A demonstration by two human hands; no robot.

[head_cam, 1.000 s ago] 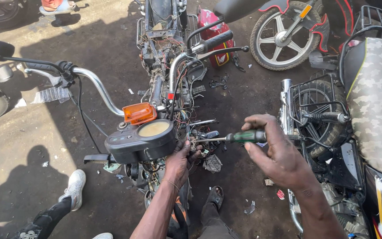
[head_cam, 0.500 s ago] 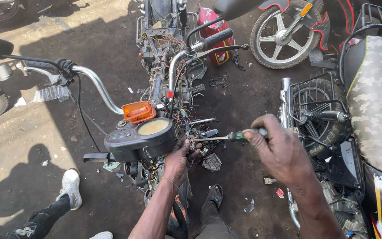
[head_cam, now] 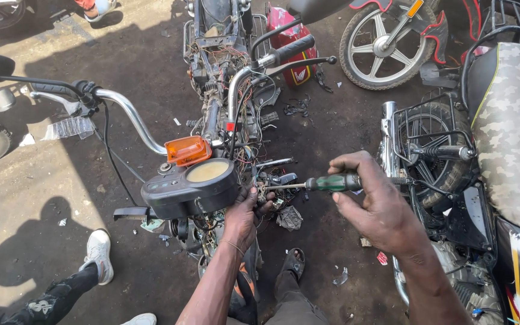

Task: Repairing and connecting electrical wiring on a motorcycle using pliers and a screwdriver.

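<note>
The right hand (head_cam: 386,210) is clamped around the green-and-black plastic handle of a screwdriver (head_cam: 332,182). The tool's long axis lies nearly level, running left from that hand, with its thin metal shaft ending at a small part among the tangled wires (head_cam: 245,153) just behind the black oval instrument cluster (head_cam: 191,189) of a stripped motorcycle. The left hand (head_cam: 245,213) is closed on that same spot from below, fingers wrapped around the fitting right at the tip, so it is the nearer hand to the work point. An orange turn-signal lens (head_cam: 188,150) sits just beyond the cluster, and the chrome handlebar (head_cam: 130,117) sweeps away to the far left. Everything stands on bare, oil-darkened dirt ground (head_cam: 61,180) outdoors, with other motorcycles parked close on the right and a white sneaker (head_cam: 97,253) at near left.
</note>
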